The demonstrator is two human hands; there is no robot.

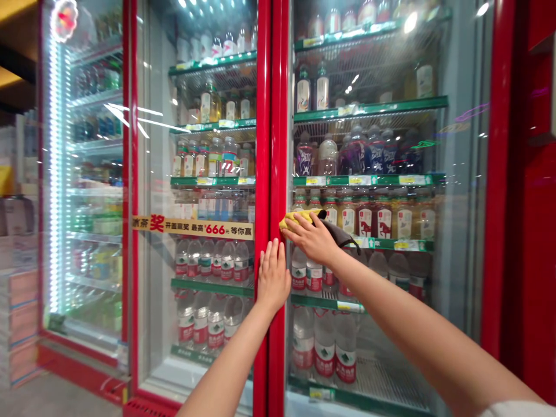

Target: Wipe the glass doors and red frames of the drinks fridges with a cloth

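My right hand [310, 234] presses a yellow and dark grey cloth [341, 233] against the glass of the right fridge door, beside its red frame. Part of the cloth hangs out past the wrist. Lower and to the left, my left hand [273, 275] lies flat on the red door frames [271, 145] where the two doors meet, with its fingers pointing up and nothing in it. The two hands are close together but apart.
Behind the glass, shelves hold water bottles [324, 347] and other drinks. A printed strip [193, 226] crosses the left door. Another lit fridge [98, 231] stands farther left, beside stacked boxes [21, 324].
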